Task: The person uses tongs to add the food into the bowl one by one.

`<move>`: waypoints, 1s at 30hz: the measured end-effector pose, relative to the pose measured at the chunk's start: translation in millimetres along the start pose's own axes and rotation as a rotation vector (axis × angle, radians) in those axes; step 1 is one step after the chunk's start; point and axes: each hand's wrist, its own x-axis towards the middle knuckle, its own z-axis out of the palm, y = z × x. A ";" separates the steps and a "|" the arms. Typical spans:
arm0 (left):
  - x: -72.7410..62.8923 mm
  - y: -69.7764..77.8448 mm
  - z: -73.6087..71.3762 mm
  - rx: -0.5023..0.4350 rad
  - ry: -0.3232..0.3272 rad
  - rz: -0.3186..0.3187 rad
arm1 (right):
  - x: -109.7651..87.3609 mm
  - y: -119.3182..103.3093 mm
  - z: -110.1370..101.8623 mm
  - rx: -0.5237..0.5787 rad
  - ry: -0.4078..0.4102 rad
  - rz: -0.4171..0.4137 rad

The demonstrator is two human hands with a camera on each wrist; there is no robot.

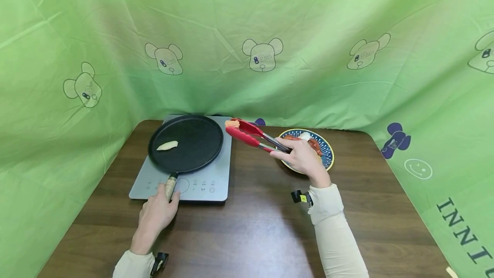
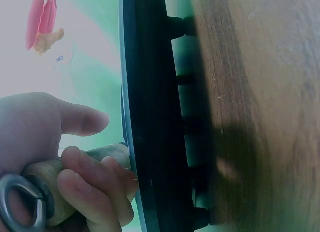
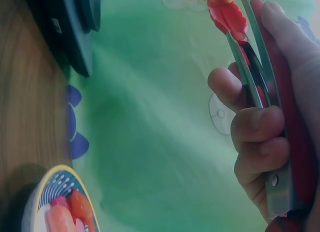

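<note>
My left hand [image 1: 157,210] grips the wooden handle [image 1: 170,186] of a flat black pan [image 1: 200,147]; its curled fingers [image 2: 95,182] show around the handle in the left wrist view. One pale, elongated piece of food [image 1: 167,145] lies on the pan's left side. My right hand [image 1: 302,158] holds a pair of red-tipped metal tongs [image 1: 252,134], raised between the pan and the plate. Pinched in the tongs' tips is an orange-pink piece of food [image 1: 232,124]. Behind the right hand, partly hidden by it, sits a blue patterned plate [image 1: 327,158] with a yellow rim.
Under the pan is a silver-grey induction cooktop [image 1: 220,175] with touch controls along its front. Reddish food pieces [image 1: 315,146] and a white one [image 1: 305,136] are on the plate. A wooden table [image 1: 266,222] carries everything, with a green printed curtain [image 1: 308,89] behind it.
</note>
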 end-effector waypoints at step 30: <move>0.5 -0.4 1.0 0.003 0.007 0.008 | 19.7 -29.0 33.9 -0.007 -0.056 -0.073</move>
